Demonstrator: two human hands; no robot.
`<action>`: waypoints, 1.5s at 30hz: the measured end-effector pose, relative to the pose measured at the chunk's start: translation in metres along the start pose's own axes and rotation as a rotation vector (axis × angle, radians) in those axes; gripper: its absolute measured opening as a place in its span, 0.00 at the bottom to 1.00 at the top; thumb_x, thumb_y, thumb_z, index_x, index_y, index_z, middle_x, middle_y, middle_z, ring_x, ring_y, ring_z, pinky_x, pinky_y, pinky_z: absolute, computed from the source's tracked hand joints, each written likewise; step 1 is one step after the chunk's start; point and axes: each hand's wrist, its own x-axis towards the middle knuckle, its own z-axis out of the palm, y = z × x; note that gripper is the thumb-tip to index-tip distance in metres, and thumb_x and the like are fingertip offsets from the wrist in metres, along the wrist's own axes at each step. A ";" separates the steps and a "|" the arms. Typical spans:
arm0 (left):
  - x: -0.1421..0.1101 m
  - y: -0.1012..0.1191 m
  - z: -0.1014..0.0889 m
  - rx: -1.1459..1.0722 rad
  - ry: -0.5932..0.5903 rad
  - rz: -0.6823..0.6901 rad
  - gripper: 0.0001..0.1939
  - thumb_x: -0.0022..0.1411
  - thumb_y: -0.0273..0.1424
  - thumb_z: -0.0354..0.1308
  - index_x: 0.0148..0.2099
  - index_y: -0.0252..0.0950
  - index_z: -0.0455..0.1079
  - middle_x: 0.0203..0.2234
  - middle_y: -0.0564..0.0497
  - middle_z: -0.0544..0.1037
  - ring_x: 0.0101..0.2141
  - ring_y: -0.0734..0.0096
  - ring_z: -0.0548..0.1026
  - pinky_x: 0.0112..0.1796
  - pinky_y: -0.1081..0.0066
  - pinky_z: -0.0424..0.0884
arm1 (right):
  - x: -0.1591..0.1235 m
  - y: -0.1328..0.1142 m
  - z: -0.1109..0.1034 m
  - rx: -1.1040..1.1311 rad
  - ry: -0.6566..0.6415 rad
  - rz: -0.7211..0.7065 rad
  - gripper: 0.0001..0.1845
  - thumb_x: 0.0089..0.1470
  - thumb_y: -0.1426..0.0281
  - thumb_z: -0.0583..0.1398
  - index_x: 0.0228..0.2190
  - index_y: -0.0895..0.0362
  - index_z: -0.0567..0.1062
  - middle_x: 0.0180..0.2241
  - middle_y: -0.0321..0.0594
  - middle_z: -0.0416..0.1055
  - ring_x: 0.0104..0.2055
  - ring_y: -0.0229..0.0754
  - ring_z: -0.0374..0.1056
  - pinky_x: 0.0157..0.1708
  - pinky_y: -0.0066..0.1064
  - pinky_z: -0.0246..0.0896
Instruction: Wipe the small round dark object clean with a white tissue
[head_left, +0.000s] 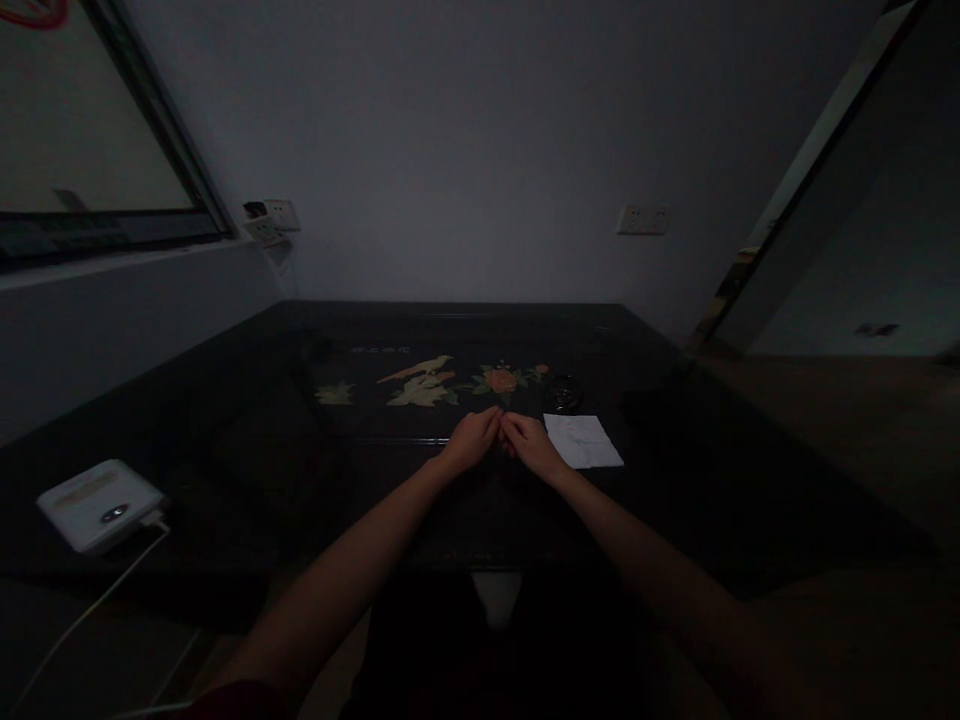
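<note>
In the dim light my left hand and my right hand meet over the dark table, fingertips touching. Both have their fingers curled closed; whatever they may hold between them is hidden. Just right of my right hand lies a white sheet of paper with creases and faint marks. Behind the sheet sits a round, dark glass dish, perhaps an ashtray. Beyond my hands, the tabletop carries a picture of a bird and an orange flower.
A white box-shaped device with a cable stands at the table's left front. Sockets are set in the wall behind the table. A window is at the upper left, a doorway to the right.
</note>
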 end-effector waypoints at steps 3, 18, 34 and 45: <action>0.000 0.000 0.000 -0.005 -0.011 -0.011 0.15 0.68 0.31 0.41 0.29 0.37 0.61 0.23 0.54 0.69 0.25 0.74 0.68 0.31 0.74 0.59 | 0.000 -0.001 0.000 0.026 -0.011 0.017 0.19 0.59 0.59 0.49 0.22 0.55 0.65 0.17 0.31 0.62 0.18 0.34 0.60 0.20 0.25 0.53; 0.001 -0.002 0.001 0.025 -0.015 -0.012 0.14 0.68 0.32 0.41 0.30 0.38 0.63 0.23 0.54 0.71 0.25 0.74 0.68 0.30 0.74 0.59 | 0.000 -0.002 -0.001 0.023 -0.015 0.022 0.21 0.60 0.56 0.49 0.22 0.55 0.65 0.18 0.32 0.63 0.19 0.34 0.61 0.21 0.25 0.54; 0.000 -0.001 0.001 0.064 0.018 -0.047 0.15 0.68 0.32 0.41 0.32 0.37 0.65 0.24 0.52 0.72 0.26 0.72 0.70 0.31 0.74 0.61 | 0.000 -0.002 -0.002 0.002 -0.018 0.017 0.19 0.60 0.60 0.49 0.23 0.55 0.66 0.18 0.31 0.63 0.18 0.33 0.60 0.21 0.25 0.53; 0.000 0.004 -0.001 0.123 -0.001 -0.132 0.15 0.68 0.32 0.41 0.31 0.38 0.65 0.24 0.52 0.73 0.25 0.72 0.69 0.29 0.74 0.58 | 0.000 -0.003 -0.001 -0.001 -0.035 0.000 0.19 0.60 0.59 0.49 0.23 0.55 0.66 0.17 0.31 0.63 0.18 0.33 0.60 0.22 0.25 0.53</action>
